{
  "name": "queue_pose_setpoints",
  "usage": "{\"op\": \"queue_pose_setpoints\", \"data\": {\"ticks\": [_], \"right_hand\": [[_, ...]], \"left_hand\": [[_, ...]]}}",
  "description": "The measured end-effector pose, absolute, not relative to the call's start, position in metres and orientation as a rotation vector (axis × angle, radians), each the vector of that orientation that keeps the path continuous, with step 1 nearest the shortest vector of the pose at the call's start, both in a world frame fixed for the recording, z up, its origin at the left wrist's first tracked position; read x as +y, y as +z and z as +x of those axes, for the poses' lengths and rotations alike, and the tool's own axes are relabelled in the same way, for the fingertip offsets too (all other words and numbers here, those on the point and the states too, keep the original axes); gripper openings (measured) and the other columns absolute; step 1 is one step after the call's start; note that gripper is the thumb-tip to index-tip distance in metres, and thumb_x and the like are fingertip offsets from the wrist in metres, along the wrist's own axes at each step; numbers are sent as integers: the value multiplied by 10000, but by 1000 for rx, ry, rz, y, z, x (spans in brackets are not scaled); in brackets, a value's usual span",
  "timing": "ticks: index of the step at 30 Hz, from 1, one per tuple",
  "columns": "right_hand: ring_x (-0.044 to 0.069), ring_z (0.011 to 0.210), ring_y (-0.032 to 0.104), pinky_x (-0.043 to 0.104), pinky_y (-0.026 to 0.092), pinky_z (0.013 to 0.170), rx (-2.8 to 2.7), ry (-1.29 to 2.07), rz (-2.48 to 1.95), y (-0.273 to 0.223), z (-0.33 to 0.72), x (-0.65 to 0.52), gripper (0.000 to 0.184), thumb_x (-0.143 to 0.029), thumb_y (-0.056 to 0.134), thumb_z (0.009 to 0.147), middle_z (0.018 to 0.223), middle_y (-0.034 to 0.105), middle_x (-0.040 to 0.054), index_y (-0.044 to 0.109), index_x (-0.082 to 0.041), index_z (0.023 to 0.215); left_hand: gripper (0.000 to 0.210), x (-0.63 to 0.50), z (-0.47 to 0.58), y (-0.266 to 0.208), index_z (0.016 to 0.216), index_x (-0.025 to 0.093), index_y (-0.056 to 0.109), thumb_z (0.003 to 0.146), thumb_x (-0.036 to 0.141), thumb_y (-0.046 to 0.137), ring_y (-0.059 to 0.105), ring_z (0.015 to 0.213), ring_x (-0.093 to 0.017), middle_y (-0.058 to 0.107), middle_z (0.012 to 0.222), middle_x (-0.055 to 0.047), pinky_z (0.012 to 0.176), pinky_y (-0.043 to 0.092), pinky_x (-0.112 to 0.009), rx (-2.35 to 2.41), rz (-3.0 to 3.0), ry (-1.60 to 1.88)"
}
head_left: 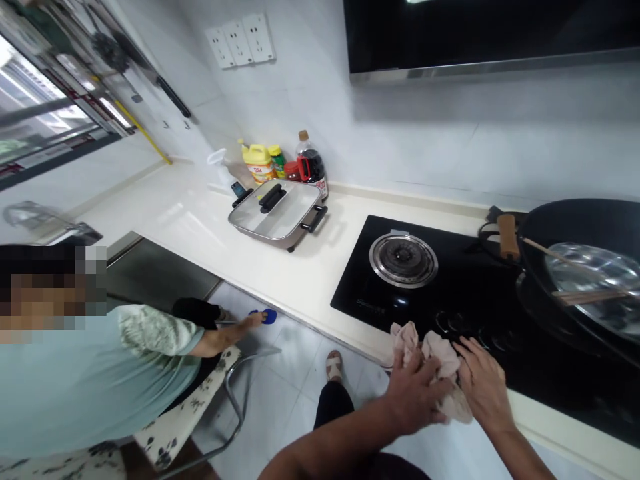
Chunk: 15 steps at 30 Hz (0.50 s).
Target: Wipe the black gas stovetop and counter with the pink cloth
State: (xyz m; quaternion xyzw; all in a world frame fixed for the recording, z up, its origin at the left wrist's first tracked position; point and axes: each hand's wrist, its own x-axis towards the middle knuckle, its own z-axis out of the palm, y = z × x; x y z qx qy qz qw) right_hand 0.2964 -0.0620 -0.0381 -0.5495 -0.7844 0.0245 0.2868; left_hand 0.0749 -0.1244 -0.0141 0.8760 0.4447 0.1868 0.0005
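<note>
Pinkish cloth [434, 363] is being bunched by both hands, left hand [414, 393] and right hand [484, 383] clamped on it, and it could be catching the knobs [453, 325] on the near stove [450, 287] edge.

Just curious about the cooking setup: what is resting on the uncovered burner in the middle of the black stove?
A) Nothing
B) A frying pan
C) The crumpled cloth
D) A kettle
A: the burner is bare, the wok sits further right on the stove, and the cloth is in both hands at its front edge.
</note>
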Motion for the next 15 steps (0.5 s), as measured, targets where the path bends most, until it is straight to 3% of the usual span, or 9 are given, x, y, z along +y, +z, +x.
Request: {"op": "queue_pose_setpoints", "data": {"ticks": [3, 7, 15], "right_hand": [[324, 1393, 567, 544, 413, 1167, -2094, 60, -1450, -38, 297, -64, 424, -403, 368, 1055, 1395, 673, 139, 665, -213, 1291], [336, 1387, 571, 544, 408, 1168, -2093, 52, -1463, -36, 296, -68, 436, -436, 375, 1060, 1402, 666, 144, 656, -206, 1302], [375, 1367, 572, 571, 427, 1150, -2168, -23, -1456, -33, 298, -72, 470, -488, 405, 1055, 1316, 681, 179, 652, -148, 1266]], "left_hand": [[740, -116, 35, -15, 1359, 391, 687, 834, 886, 524, 395, 1494, -411, 599, 1532, -93, 1193, 236, -592, 1458, 2716, 655], [820, -112, -62, -17, 1325, 322, 715, 786, 919, 558, 480, 1393, -422, 659, 1425, -142, 1131, 286, -583, 1728, 2550, 695], [603, -90, -225, 12, 1389, 308, 685, 885, 637, 655, 393, 1507, -416, 532, 1596, -132, 1184, 307, -615, 2188, 2217, 483]]}}
